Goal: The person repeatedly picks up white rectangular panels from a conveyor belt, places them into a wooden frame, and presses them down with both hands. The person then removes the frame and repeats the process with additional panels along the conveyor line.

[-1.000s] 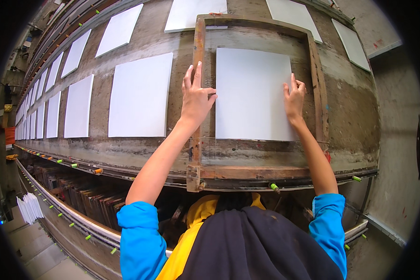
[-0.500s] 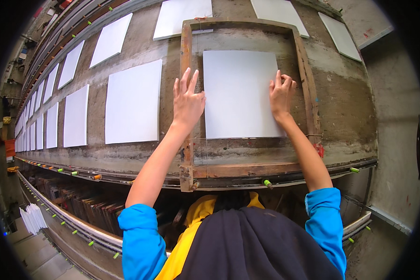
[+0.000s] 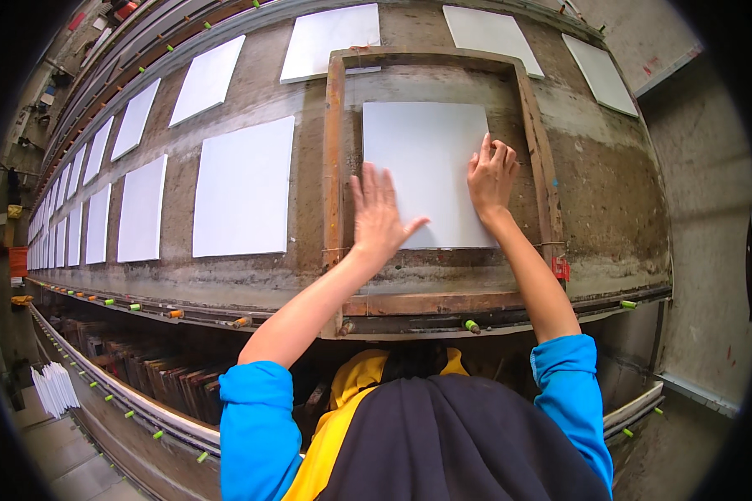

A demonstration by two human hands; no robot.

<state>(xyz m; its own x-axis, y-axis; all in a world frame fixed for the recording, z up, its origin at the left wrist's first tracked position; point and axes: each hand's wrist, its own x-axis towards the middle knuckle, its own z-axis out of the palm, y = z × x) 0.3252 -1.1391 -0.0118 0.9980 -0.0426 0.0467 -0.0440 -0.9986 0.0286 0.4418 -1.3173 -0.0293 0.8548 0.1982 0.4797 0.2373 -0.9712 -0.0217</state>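
A white rectangular panel (image 3: pixel 430 200) lies on the long, stained table (image 3: pixel 610 196), inside the outline of a worn wooden frame (image 3: pixel 546 167). My left hand (image 3: pixel 379 215) lies over the panel's left edge, fingers and thumb spread flat and slightly blurred. At the opposite edge is my right hand (image 3: pixel 493 177), with the index finger stretched out and the other fingers loosely bent. Nothing shows in its grasp. Whether a thin mesh spans the frame, I cannot tell.
More white panels (image 3: pixel 244 188) lie in two rows along the table to the left. Green and orange pegs (image 3: pixel 473 326) line the near rail. Under the table stand several thin boards (image 3: pixel 175 367), and a white stack (image 3: pixel 56 389) sits at the lower left.
My left hand has moved right and down from the frame's left side onto the panel, its fingers spreading. My right hand has shifted slightly left along the panel's right edge.
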